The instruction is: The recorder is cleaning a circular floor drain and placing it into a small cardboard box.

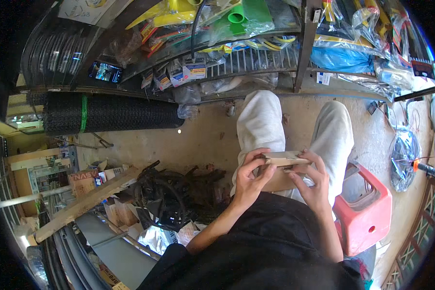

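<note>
Above my lap, both hands grip a small flattened cardboard box [283, 156] by its two ends. My left hand [251, 174] has its thumb at the near edge and its fingers behind the left end. The right end is pinched by my right hand [313, 177], its thumb below and fingers over the top. Just beneath lies a brown piece, apparently cardboard [275, 182], partly hidden by the hands; whether it is joined to the box I cannot tell. My knees in light grey trousers [261, 116] stick out beyond the hands.
A red plastic stool [375, 206] stands at my right. Metal shelving [300, 72] with bagged goods runs along the front. A roll of black mesh [112, 112] lies at front left. Left of me are a wooden plank [83, 206] and coiled black hoses [163, 199].
</note>
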Demonstrator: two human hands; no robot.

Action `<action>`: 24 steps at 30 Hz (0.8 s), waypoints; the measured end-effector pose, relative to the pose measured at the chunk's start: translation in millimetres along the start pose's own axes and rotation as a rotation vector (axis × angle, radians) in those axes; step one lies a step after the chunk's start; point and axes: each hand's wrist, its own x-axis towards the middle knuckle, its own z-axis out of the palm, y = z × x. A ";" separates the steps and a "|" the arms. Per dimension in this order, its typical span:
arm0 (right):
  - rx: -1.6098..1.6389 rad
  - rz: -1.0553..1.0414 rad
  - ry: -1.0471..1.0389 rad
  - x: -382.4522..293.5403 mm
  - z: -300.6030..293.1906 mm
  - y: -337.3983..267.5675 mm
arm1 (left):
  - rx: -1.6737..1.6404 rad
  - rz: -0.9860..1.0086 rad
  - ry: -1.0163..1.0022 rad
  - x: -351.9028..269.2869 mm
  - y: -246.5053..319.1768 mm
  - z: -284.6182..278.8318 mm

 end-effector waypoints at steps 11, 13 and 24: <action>-0.052 -0.064 -0.026 7.3 -6.9 -1.3 | 0.090 0.062 0.066 -0.4 -1.9 -2.1; -0.069 -0.085 -0.020 7.8 -7.0 -3.7 | 0.252 0.167 0.043 0.1 0.2 -5.4; -0.025 0.035 -0.010 1.4 -11.6 4.5 | 0.272 0.108 0.034 -2.0 -0.2 -8.9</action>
